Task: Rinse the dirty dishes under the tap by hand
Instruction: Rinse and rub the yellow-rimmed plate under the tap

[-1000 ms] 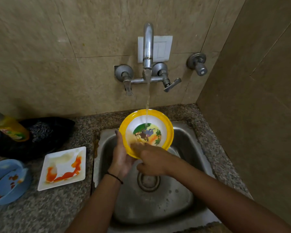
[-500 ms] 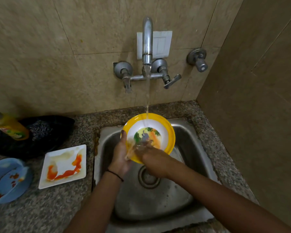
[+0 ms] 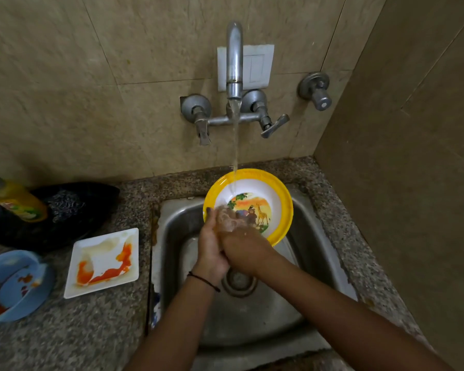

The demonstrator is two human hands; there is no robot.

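Note:
A yellow-rimmed bowl (image 3: 276, 194) with a cartoon giraffe picture is tilted over the steel sink (image 3: 172, 226), under the running tap (image 3: 234, 62). Water lands on its upper inside. My left hand (image 3: 210, 247) grips the bowl's left rim from below. My right hand (image 3: 241, 250) lies across the bowl's lower left inside, its fingers blurred and wet against the surface. A white square plate (image 3: 105, 261) smeared with orange sauce lies on the counter to the left. A blue bowl (image 3: 14, 285) with food stains sits at the far left.
A yellow bottle (image 3: 14, 199) leans on a black tray holding a steel scrubber (image 3: 65, 204) at the back left. The granite counter (image 3: 65, 330) surrounds the sink. A tiled wall stands close on the right. A separate valve (image 3: 316, 91) sticks out of the back wall.
The bowl has turned, so its picture faces differently, and the stream now hits its upper rim. My right hand's fingers have slid left across the bowl's inside, close to my left thumb.

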